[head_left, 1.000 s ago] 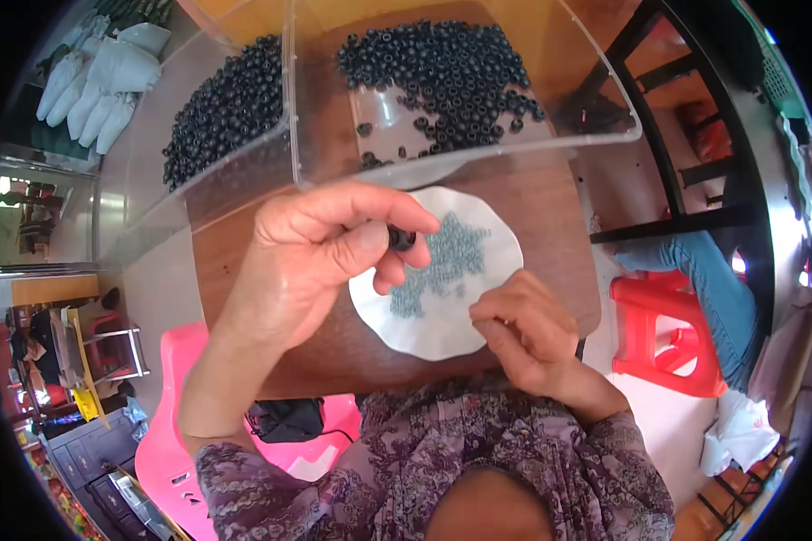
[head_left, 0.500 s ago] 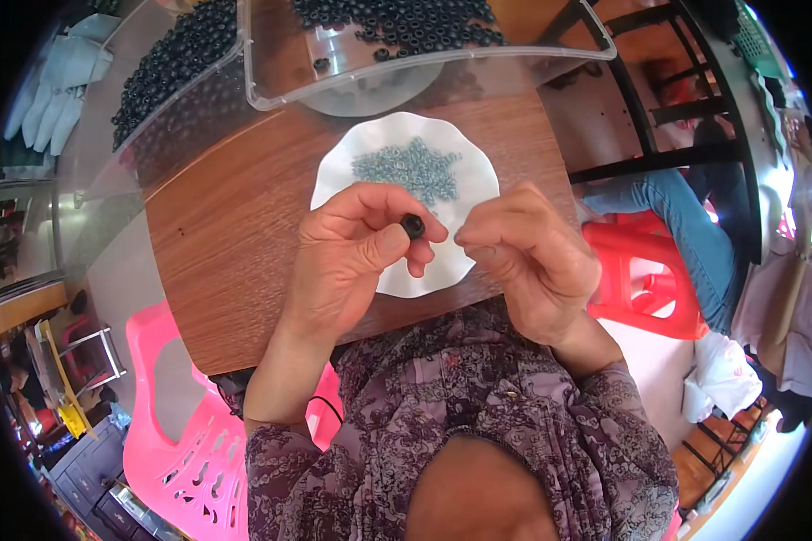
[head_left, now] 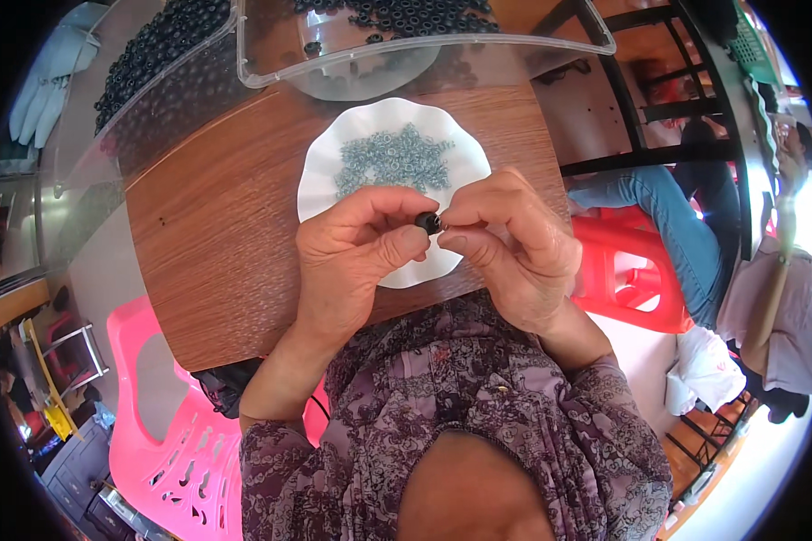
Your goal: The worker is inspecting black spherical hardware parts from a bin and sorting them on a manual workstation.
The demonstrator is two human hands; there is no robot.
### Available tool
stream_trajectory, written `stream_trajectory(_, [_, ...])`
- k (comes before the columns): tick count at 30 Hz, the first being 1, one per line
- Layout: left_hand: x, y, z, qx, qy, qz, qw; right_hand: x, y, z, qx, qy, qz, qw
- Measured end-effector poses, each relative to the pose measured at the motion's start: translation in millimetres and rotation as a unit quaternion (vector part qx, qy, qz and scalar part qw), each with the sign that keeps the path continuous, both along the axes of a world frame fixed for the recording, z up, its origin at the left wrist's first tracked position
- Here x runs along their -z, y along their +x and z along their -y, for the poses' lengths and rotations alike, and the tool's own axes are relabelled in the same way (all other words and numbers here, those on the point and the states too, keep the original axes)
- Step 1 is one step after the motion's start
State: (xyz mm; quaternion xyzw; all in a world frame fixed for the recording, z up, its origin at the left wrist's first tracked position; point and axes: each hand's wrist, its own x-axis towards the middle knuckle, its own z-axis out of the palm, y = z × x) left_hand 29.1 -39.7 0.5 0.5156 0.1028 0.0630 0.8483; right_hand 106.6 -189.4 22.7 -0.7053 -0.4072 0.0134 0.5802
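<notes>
My left hand (head_left: 352, 257) pinches a small black round part (head_left: 427, 223) between thumb and fingertips, above the near side of a white wavy-rimmed plate (head_left: 320, 162). At the right side of that part, my right hand (head_left: 519, 243) brings its thumb and forefinger tips together. A tiny shiny piece shows between them and the black part; it is too small to name for sure. On the plate lies a loose heap of small clear bluish rings (head_left: 397, 158). Both hands are closed, and their fingertips almost meet.
Beyond the plate stands a clear plastic bin (head_left: 379, 50) with black ring-shaped parts; another bin with black parts (head_left: 167, 45) is at far left. The wooden table (head_left: 216, 243) ends near my body. A pink chair (head_left: 131, 388), a red stool (head_left: 636, 270) and a seated person's leg (head_left: 668, 212) flank it.
My right hand has moved left, bringing its fingertips against the black part. My left hand has turned the part slightly to the right. The whole view has shifted a little.
</notes>
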Motion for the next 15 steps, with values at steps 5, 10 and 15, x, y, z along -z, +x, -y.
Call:
stream_trajectory(5, [2.3, 0.1, 1.8, -0.011, 0.008, 0.009, 1.000, 2.1, -2.9, -2.6, 0.027, -0.007, -0.012, 1.000])
stream_trajectory(10, [5.1, 1.9, 2.2, -0.011, 0.019, -0.003, 1.000, 2.3, -3.1, -3.3, 0.015, -0.001, -0.110, 0.994])
stream_trajectory(15, [9.8, 2.1, 2.3, -0.009, 0.063, 0.026, 0.998, -2.0, -0.4, -3.0, 0.029, -0.004, -0.288, 0.957])
